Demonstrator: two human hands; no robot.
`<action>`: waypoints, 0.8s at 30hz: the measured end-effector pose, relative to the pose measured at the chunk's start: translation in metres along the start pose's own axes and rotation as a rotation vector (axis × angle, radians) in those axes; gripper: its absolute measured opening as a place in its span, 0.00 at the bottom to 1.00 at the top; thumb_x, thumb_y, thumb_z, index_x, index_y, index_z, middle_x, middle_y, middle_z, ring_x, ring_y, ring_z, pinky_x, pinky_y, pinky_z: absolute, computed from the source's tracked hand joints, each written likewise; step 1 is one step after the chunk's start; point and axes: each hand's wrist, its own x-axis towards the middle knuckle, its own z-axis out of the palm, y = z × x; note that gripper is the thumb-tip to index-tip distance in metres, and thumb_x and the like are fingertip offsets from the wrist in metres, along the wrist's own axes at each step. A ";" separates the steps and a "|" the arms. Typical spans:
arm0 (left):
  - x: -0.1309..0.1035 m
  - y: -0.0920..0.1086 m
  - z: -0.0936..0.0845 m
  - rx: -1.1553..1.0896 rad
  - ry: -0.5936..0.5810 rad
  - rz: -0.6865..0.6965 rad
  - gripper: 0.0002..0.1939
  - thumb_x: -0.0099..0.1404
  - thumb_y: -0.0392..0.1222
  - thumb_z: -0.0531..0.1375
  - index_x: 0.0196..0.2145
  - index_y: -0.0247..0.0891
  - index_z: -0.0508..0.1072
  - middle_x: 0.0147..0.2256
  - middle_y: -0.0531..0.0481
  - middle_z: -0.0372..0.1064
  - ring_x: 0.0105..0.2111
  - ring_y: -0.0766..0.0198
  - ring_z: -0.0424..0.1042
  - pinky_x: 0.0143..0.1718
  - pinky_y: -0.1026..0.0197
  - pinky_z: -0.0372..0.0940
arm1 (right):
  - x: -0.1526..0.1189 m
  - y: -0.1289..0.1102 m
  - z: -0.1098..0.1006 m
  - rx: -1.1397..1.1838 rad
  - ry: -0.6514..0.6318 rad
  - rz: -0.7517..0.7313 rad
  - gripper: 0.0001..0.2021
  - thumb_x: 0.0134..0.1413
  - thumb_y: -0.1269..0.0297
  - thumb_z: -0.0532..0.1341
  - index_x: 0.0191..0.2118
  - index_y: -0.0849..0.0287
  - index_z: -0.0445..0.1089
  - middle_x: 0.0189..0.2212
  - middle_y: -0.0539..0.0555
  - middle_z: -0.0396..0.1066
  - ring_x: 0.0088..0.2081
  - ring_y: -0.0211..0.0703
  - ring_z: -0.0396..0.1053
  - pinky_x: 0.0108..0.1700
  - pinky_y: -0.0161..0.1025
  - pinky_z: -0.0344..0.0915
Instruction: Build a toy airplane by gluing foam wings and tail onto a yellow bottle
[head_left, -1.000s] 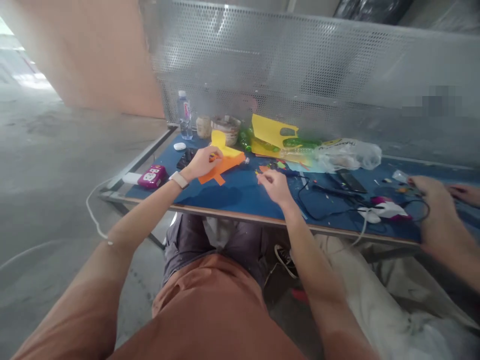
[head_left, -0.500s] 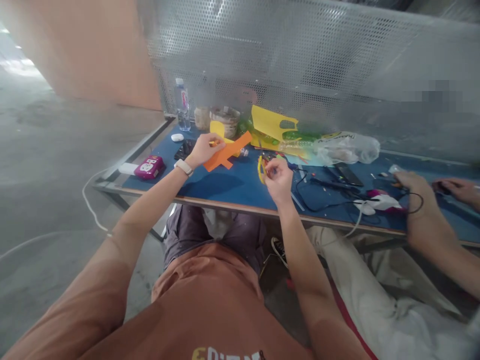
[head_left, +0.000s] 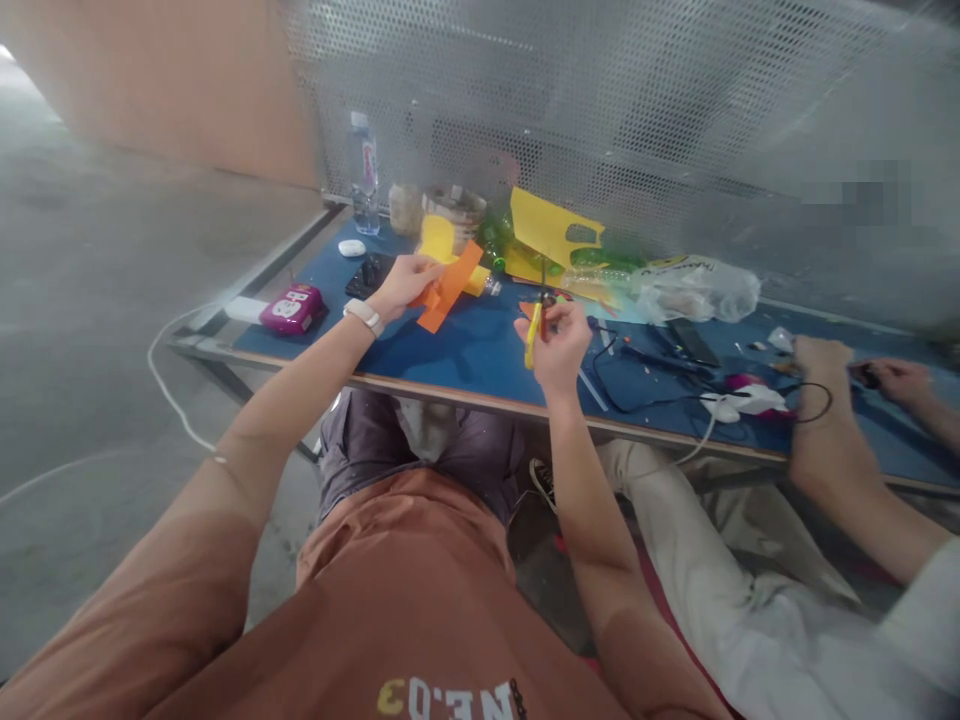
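An orange paper piece (head_left: 454, 290) hangs from my left hand (head_left: 409, 285), its fingers pinched on the sheet's left side above the blue table (head_left: 480, 365). To the right, my right hand (head_left: 561, 345) is closed round scissors (head_left: 532, 338) with yellow handles, the dark blades pointing away from me. The paper and the scissors are apart. A small orange bit shows beside the scissors; whether my right hand also holds it is unclear. Yellow paper (head_left: 551, 232) with a cut-out leans behind the scissors, and another yellow piece (head_left: 437, 238) lies behind my left hand.
A water bottle (head_left: 365, 180), a white case (head_left: 352, 248), a black phone (head_left: 367, 275) and a purple pack (head_left: 294, 311) are on the left. Green bottles, a plastic bag (head_left: 701, 288) and cables (head_left: 660, 365) lie right. Another person's hands (head_left: 825, 365) work at far right.
The orange paper has turned to a steeper angle and shifted slightly left in my left hand. The scissors in my right hand now point more upright. The camera view has shifted slightly.
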 end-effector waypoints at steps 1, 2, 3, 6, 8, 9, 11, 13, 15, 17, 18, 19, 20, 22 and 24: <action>-0.001 0.003 0.002 -0.028 0.003 -0.044 0.23 0.83 0.49 0.76 0.30 0.41 0.78 0.28 0.48 0.79 0.26 0.65 0.72 0.37 0.58 0.74 | -0.001 0.001 0.002 0.044 -0.024 0.053 0.41 0.55 0.20 0.82 0.45 0.45 0.60 0.38 0.48 0.69 0.38 0.45 0.72 0.39 0.42 0.74; -0.002 0.005 0.005 -0.064 0.004 -0.087 0.23 0.84 0.48 0.76 0.31 0.40 0.78 0.30 0.46 0.81 0.28 0.65 0.76 0.39 0.58 0.76 | -0.003 0.001 0.005 0.094 -0.048 0.112 0.42 0.55 0.20 0.82 0.45 0.45 0.59 0.36 0.46 0.71 0.35 0.44 0.72 0.36 0.40 0.71; -0.003 0.008 0.008 -0.102 -0.006 -0.116 0.23 0.85 0.49 0.76 0.32 0.40 0.79 0.32 0.45 0.84 0.30 0.64 0.79 0.41 0.58 0.78 | -0.004 0.001 0.009 0.144 -0.076 0.176 0.42 0.56 0.19 0.81 0.46 0.44 0.59 0.34 0.45 0.73 0.33 0.42 0.72 0.33 0.38 0.68; -0.007 0.013 0.014 -0.157 -0.042 -0.126 0.22 0.88 0.49 0.75 0.34 0.39 0.81 0.35 0.43 0.87 0.34 0.61 0.84 0.47 0.55 0.82 | -0.010 -0.007 0.020 0.261 -0.194 0.361 0.42 0.59 0.16 0.78 0.47 0.43 0.57 0.28 0.44 0.77 0.25 0.41 0.68 0.26 0.37 0.59; -0.008 0.013 0.014 -0.099 -0.033 -0.088 0.22 0.87 0.45 0.74 0.32 0.39 0.81 0.34 0.45 0.86 0.32 0.62 0.81 0.45 0.56 0.79 | -0.018 -0.018 0.027 0.311 -0.269 0.425 0.42 0.59 0.16 0.79 0.46 0.43 0.58 0.25 0.44 0.78 0.23 0.41 0.67 0.25 0.37 0.57; -0.008 0.011 0.013 -0.038 -0.028 -0.060 0.22 0.87 0.42 0.73 0.31 0.39 0.81 0.32 0.46 0.84 0.30 0.63 0.77 0.43 0.57 0.76 | -0.022 -0.023 0.029 0.336 -0.299 0.432 0.43 0.57 0.16 0.81 0.45 0.44 0.59 0.25 0.44 0.78 0.23 0.41 0.67 0.25 0.37 0.57; -0.009 0.008 0.009 0.112 -0.029 -0.013 0.24 0.85 0.38 0.72 0.27 0.40 0.80 0.28 0.49 0.79 0.28 0.64 0.70 0.39 0.57 0.70 | -0.031 -0.033 0.035 0.388 -0.351 0.422 0.45 0.51 0.15 0.84 0.43 0.45 0.62 0.25 0.45 0.78 0.24 0.40 0.68 0.26 0.37 0.59; -0.009 0.005 0.006 0.211 -0.051 -0.001 0.23 0.84 0.38 0.72 0.27 0.40 0.79 0.25 0.51 0.73 0.26 0.64 0.64 0.37 0.56 0.66 | -0.038 -0.040 0.041 0.413 -0.399 0.433 0.45 0.49 0.14 0.85 0.40 0.46 0.66 0.25 0.47 0.78 0.24 0.40 0.68 0.25 0.37 0.59; -0.009 0.003 0.005 0.211 -0.083 -0.012 0.23 0.86 0.41 0.71 0.29 0.41 0.80 0.23 0.53 0.68 0.26 0.63 0.61 0.36 0.54 0.65 | -0.042 -0.043 0.049 0.415 -0.440 0.492 0.43 0.55 0.13 0.82 0.38 0.47 0.68 0.24 0.49 0.78 0.24 0.42 0.70 0.24 0.39 0.60; -0.009 0.002 0.007 0.161 -0.110 -0.011 0.25 0.89 0.48 0.69 0.30 0.43 0.78 0.24 0.54 0.64 0.26 0.62 0.60 0.36 0.53 0.66 | -0.042 -0.042 0.059 0.430 -0.469 0.551 0.41 0.64 0.12 0.77 0.36 0.48 0.69 0.25 0.51 0.78 0.25 0.43 0.73 0.24 0.39 0.62; -0.009 0.001 0.008 0.140 -0.116 0.003 0.27 0.90 0.54 0.69 0.30 0.44 0.76 0.24 0.54 0.62 0.26 0.61 0.60 0.37 0.52 0.67 | -0.042 -0.042 0.064 0.444 -0.487 0.568 0.41 0.66 0.12 0.76 0.35 0.48 0.69 0.26 0.51 0.79 0.25 0.43 0.74 0.24 0.39 0.64; -0.009 0.001 0.009 0.128 -0.115 0.026 0.29 0.90 0.59 0.69 0.30 0.45 0.74 0.25 0.54 0.61 0.27 0.61 0.60 0.37 0.51 0.68 | -0.040 -0.040 0.068 0.454 -0.512 0.578 0.41 0.67 0.12 0.76 0.35 0.48 0.69 0.27 0.51 0.79 0.26 0.43 0.75 0.24 0.38 0.66; -0.009 0.001 0.010 0.122 -0.108 0.051 0.32 0.89 0.65 0.69 0.30 0.45 0.72 0.26 0.54 0.60 0.28 0.60 0.60 0.38 0.51 0.68 | -0.038 -0.039 0.072 0.457 -0.539 0.583 0.42 0.66 0.12 0.76 0.34 0.49 0.69 0.26 0.51 0.79 0.26 0.42 0.75 0.24 0.38 0.67; -0.009 0.002 0.011 0.112 -0.086 0.097 0.37 0.86 0.78 0.68 0.31 0.46 0.70 0.28 0.53 0.61 0.30 0.59 0.61 0.40 0.49 0.69 | -0.033 -0.038 0.078 0.433 -0.590 0.601 0.43 0.64 0.11 0.78 0.33 0.50 0.69 0.24 0.50 0.76 0.24 0.41 0.74 0.23 0.36 0.68; -0.009 0.004 0.009 0.095 -0.049 0.127 0.42 0.82 0.87 0.66 0.31 0.47 0.68 0.29 0.52 0.61 0.31 0.58 0.62 0.42 0.48 0.70 | -0.027 -0.039 0.082 0.400 -0.633 0.624 0.43 0.65 0.12 0.78 0.34 0.50 0.69 0.22 0.49 0.74 0.23 0.40 0.73 0.23 0.35 0.68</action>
